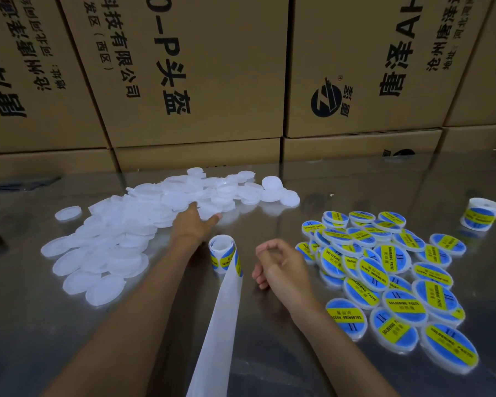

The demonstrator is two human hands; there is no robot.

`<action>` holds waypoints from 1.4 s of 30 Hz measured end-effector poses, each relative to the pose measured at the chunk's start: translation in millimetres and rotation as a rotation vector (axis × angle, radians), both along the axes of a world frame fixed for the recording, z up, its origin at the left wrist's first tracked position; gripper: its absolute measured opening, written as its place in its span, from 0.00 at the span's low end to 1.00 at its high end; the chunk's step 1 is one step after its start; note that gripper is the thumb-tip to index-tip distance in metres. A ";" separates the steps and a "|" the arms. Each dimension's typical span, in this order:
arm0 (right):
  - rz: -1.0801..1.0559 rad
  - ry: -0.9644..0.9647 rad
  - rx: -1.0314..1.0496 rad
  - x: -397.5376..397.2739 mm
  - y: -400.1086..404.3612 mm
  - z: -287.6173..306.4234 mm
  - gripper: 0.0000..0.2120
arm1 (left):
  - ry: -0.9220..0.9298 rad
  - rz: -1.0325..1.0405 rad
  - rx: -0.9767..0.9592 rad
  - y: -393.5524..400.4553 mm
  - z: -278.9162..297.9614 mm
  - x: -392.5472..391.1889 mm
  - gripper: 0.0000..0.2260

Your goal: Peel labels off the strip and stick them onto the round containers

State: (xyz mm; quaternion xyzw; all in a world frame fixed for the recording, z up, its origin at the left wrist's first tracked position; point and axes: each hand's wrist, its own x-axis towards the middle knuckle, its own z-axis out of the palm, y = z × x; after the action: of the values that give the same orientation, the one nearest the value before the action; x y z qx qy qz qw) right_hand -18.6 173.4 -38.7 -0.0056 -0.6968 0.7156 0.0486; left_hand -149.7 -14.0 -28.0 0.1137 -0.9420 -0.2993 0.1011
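A heap of plain white round containers [132, 222] spreads over the left and middle of the steel table. My left hand [194, 223] reaches into the near edge of that heap, fingers extended onto the containers. A roll of blue and yellow labels [223, 255] stands upright between my hands, and its bare white backing strip [221, 325] trails toward me. My right hand [278, 262] hovers just right of the roll, fingers loosely curled and holding nothing that I can see. Several labelled containers [384, 282] lie piled on the right.
A second label roll [480, 214] stands at the far right of the table. Stacked cardboard boxes [201, 75] with black print wall off the back edge. The reflective table surface [284, 353] lies between my forearms.
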 end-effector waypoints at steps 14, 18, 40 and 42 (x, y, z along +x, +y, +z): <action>0.028 0.026 -0.012 -4.0 3.1 -3.7 0.05 | 0.039 0.103 0.462 -7.0 -1.3 10.0 0.25; 0.040 0.042 0.003 -3.0 5.2 -3.2 0.06 | 0.091 0.105 0.614 -5.4 -5.2 31.2 0.24; 0.153 0.103 0.344 -7.2 -1.6 -12.6 0.15 | 0.272 0.003 1.219 19.1 -0.1 156.1 0.11; 0.162 0.104 0.397 -8.0 -2.9 -13.5 0.15 | 0.254 -0.016 1.223 26.6 -0.2 157.7 0.11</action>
State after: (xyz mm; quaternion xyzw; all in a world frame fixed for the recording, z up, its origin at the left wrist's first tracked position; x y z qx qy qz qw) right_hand -26.6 170.5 -52.2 0.0972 -0.8188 0.5652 0.0270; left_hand 8.0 12.6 -28.2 0.1076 -0.5816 -0.7963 0.1267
